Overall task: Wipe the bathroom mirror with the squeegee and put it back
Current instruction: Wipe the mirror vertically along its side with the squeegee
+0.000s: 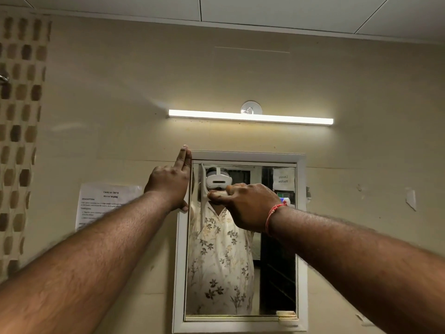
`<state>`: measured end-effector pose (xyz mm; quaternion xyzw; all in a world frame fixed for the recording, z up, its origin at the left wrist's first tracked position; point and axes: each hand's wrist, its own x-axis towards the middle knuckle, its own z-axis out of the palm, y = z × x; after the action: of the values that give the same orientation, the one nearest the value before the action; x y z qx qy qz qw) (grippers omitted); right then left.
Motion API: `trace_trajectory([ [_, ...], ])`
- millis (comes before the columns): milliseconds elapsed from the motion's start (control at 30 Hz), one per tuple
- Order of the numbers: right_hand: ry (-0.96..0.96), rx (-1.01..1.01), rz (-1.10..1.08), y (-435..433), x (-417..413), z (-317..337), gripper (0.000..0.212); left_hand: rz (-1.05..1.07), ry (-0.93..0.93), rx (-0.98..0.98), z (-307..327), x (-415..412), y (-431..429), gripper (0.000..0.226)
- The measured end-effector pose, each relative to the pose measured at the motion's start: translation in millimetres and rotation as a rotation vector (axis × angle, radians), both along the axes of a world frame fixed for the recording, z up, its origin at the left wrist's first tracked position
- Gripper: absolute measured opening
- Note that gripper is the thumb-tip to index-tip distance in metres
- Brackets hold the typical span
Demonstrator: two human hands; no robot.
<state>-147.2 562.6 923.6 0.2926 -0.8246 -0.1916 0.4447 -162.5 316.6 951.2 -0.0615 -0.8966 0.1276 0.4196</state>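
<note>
The bathroom mirror (277, 249) hangs on the beige wall in a white frame (245, 155). My right hand (248, 203) is closed around the pale handle of the squeegee (204, 186), whose blade stands vertical against the glass near the mirror's upper left edge. My left hand (172, 180) lies flat on the frame's upper left side, fingers together and pointing up, holding nothing. The glass reflects a person in a floral shirt wearing a white headset.
A lit tube light (250, 116) is mounted above the mirror. A printed paper sheet (106, 201) is taped to the wall left of the frame. Brown mosaic tiles (21, 141) run down the far left wall. Tape scraps (410, 198) cling to the wall on the right.
</note>
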Motion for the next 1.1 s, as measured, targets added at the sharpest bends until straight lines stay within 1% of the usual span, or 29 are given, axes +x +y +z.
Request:
trace_trajectory([
  [233,0.007,0.005,-0.005,39.0,0.3,-2.6,0.061,0.025,-0.025,0.011,-0.3,1.9,5.6,0.173],
  [333,0.018,-0.01,-0.044,60.7,8.1,-5.6,0.062,0.017,-0.037,0.016,0.3,3.4,6.8,0.171],
  [500,0.035,-0.021,-0.1,93.0,25.7,-6.9,0.059,0.021,-0.044,0.021,-0.2,7.6,8.3,0.169],
  [600,0.016,-0.032,-0.106,114.1,39.4,-8.0,0.065,0.008,-0.05,0.024,-2.8,10.6,10.2,0.166],
  [700,0.026,-0.048,-0.106,135.1,50.2,-7.4,0.064,-0.002,-0.067,0.019,-6.7,11.8,9.3,0.167],
  [767,-0.011,-0.07,-0.15,150.7,54.5,-6.8,0.06,-0.007,-0.083,0.012,-9.3,11.5,7.5,0.17],
  [900,-0.053,-0.141,-0.303,182.9,63.6,-11.3,0.062,-0.037,-0.107,0.017,-12.0,10.3,5.6,0.176],
  [967,-0.054,-0.16,-0.334,190.8,66.7,-11.7,0.062,-0.045,-0.121,0.017,-12.9,12.4,6.9,0.178],
  [1100,-0.043,-0.133,-0.35,192.8,66.8,-11.2,0.058,-0.056,-0.126,0.015,-14.3,13.4,7.2,0.176],
])
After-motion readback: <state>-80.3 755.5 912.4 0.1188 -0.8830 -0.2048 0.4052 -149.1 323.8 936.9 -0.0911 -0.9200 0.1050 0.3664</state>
